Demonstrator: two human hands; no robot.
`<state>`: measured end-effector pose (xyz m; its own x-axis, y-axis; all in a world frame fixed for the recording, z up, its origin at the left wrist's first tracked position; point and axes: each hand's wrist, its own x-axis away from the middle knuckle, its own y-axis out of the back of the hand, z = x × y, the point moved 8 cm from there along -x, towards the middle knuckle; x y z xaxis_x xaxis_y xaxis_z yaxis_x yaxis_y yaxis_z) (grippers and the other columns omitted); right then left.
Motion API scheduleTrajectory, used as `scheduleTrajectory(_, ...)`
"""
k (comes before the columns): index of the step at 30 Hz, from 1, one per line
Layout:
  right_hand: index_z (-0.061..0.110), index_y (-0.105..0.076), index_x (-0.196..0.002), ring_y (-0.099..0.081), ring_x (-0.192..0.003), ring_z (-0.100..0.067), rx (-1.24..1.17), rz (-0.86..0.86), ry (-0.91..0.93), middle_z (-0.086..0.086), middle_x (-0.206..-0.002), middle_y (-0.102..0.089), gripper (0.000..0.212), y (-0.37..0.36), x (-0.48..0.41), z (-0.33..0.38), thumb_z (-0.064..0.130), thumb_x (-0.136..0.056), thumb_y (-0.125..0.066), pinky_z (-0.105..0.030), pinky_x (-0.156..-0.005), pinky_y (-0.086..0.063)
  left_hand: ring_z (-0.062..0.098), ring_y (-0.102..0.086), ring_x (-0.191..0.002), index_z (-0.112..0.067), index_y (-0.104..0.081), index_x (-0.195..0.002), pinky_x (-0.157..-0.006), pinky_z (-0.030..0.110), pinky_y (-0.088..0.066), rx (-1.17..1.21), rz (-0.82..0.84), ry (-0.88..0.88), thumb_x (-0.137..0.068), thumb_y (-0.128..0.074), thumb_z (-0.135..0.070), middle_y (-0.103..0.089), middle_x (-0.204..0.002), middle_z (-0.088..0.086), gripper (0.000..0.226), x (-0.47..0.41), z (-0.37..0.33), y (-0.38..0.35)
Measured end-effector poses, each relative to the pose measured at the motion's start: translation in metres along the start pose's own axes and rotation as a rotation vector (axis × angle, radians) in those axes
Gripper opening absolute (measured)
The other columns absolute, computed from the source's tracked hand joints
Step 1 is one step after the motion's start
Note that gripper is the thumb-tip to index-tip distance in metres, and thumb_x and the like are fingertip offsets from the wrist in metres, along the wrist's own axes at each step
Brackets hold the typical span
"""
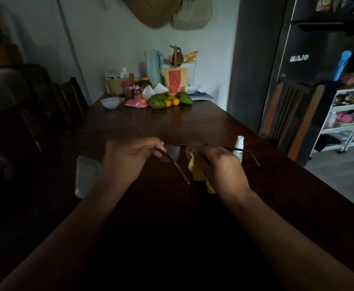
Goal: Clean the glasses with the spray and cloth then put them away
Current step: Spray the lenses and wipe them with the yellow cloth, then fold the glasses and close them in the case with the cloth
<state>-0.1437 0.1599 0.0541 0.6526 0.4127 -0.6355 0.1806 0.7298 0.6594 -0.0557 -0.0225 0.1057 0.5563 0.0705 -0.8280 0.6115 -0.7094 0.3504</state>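
Room: dim, with a pale wall at the back; the near half of the view is almost black.
Table (193, 127): dark wood, running away from the camera. At its far end, well behind the glasses (173, 152), stand a white bowl (110, 102), a pile of green and orange fruit (167, 99) and a pale blue jug (153, 67).
Clear plastic case (86, 175): flat on the table, left of the glasses, just beside the left wrist. Lid state cannot be told.
Left hand (130, 158): fingers curled, pinching the left corner of the glasses at the hinge.
Glasses: thin dark frame, held in the air above the table between both hands. Both temple arms are unfolded. The left one points back toward the camera and the right one reaches out to the right.
Cloth (197, 171): yellow, bunched against the right lens of the glasses, with a loose tail hanging below them.
Right hand (220, 164): fingers curled round the cloth, nipping the right lens through it.
Spray bottle (239, 147): small, white, upright on the table, just right of and behind the glasses. The right temple arm crosses in front of it.
Chair (293, 114): dark slatted back, at the table edge, right of the glasses and beyond them.
Fridge (310, 59): dark, farther right.
Trolley (348, 122): white shelves, well to the right of the glasses.
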Motion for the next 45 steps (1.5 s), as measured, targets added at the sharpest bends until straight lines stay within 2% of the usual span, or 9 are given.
scheduleTrajectory(8,0.020,-0.069,-0.115,-0.064,-0.098,-0.028,0.035,0.086,0.041,-0.007,-0.108,-0.067,0.025,-0.006,0.002,0.007,0.025,-0.094,-0.057,-0.030,-0.081,-0.047,0.003,-0.071,-0.082,-0.001,-0.074,-0.079,-0.072,0.009,-0.050,0.012,-0.025,-0.050,-0.074,-0.063,0.016,-0.071,-0.081,0.001,0.021,-0.001,-0.002,0.005)
scheduleTrajectory(13,0.022,-0.070,-0.112,-0.065,-0.093,-0.020,0.007,0.080,0.103,-0.005,-0.103,-0.071,0.022,-0.010,0.004,0.014,0.019,-0.091,-0.064,-0.012,-0.076,-0.033,0.006,-0.072,-0.078,-0.007,-0.076,-0.079,-0.074,0.013,-0.052,-0.057,-0.038,0.023,-0.074,-0.060,0.015,-0.073,-0.081,0.001,0.027,0.004,0.013,0.006)
scheduleTrajectory(20,0.030,-0.072,-0.104,-0.061,-0.078,0.008,-0.091,0.424,0.015,0.018,-0.092,-0.068,0.016,-0.035,0.015,-0.009,0.021,-0.096,-0.061,-0.011,-0.070,-0.042,-0.009,-0.066,-0.080,-0.005,-0.076,-0.081,-0.075,0.005,-0.046,-0.189,-0.079,0.110,-0.080,-0.061,0.011,-0.073,-0.081,0.004,0.022,0.008,0.022,0.027)
scheduleTrajectory(27,0.024,-0.070,-0.115,-0.065,-0.099,-0.004,0.014,0.414,-0.102,0.008,-0.110,-0.071,0.023,-0.022,0.012,-0.027,0.017,-0.100,-0.054,-0.017,-0.086,-0.048,0.006,-0.071,-0.084,-0.011,-0.076,-0.078,-0.083,0.032,-0.055,-0.296,-0.047,0.075,-0.081,-0.066,0.010,-0.076,-0.086,0.002,0.024,0.002,0.024,0.048)
scheduleTrajectory(31,0.027,-0.071,-0.107,-0.067,-0.096,-0.010,-0.010,0.436,-0.181,0.006,-0.103,-0.072,0.017,-0.021,0.014,-0.029,0.022,-0.097,-0.059,-0.031,-0.088,-0.055,0.006,-0.070,-0.090,-0.011,-0.076,-0.078,-0.098,0.031,-0.049,-0.264,0.030,0.077,-0.079,-0.068,0.008,-0.076,-0.087,0.002,0.021,0.016,0.022,0.052)
scheduleTrajectory(34,0.026,-0.070,-0.112,-0.066,-0.099,-0.009,-0.012,0.484,-0.124,0.007,-0.106,-0.072,0.023,-0.021,0.017,-0.023,0.021,-0.090,-0.069,-0.025,-0.089,-0.051,0.011,-0.070,-0.091,-0.005,-0.075,-0.079,-0.102,0.028,-0.045,-0.260,0.095,0.033,-0.076,-0.070,0.011,-0.075,-0.087,0.010,0.017,0.028,0.017,0.055)
scheduleTrajectory(38,0.026,-0.070,-0.113,-0.067,-0.095,-0.007,-0.023,0.441,-0.091,0.009,-0.101,-0.072,0.030,-0.019,0.015,-0.024,0.007,-0.091,-0.063,-0.015,-0.080,-0.049,0.007,-0.067,-0.097,-0.003,-0.076,-0.078,-0.099,0.023,-0.047,-0.295,0.160,-0.021,-0.073,-0.072,0.011,-0.075,-0.087,0.011,0.015,0.036,0.007,0.061)
scheduleTrajectory(42,0.016,-0.069,-0.115,-0.071,-0.094,-0.015,-0.157,0.402,-0.220,-0.001,-0.101,-0.075,0.027,-0.020,0.010,-0.039,0.002,-0.092,-0.064,-0.030,-0.087,-0.056,0.009,-0.069,-0.090,-0.023,-0.069,-0.091,-0.085,0.013,-0.049,-0.271,0.291,0.048,-0.082,-0.064,-0.013,-0.075,-0.086,-0.001,0.015,0.053,0.006,0.058)
scheduleTrajectory(45,0.019,-0.070,-0.101,-0.074,-0.086,-0.022,-0.270,0.331,-0.263,-0.004,-0.091,-0.076,0.018,-0.017,0.000,-0.036,0.005,-0.092,-0.066,-0.031,-0.081,-0.059,0.010,-0.067,-0.102,-0.027,-0.066,-0.092,-0.087,0.026,-0.054,-0.286,0.238,0.039,-0.081,-0.067,-0.005,-0.077,-0.089,0.002,0.025,0.066,0.007,0.069)
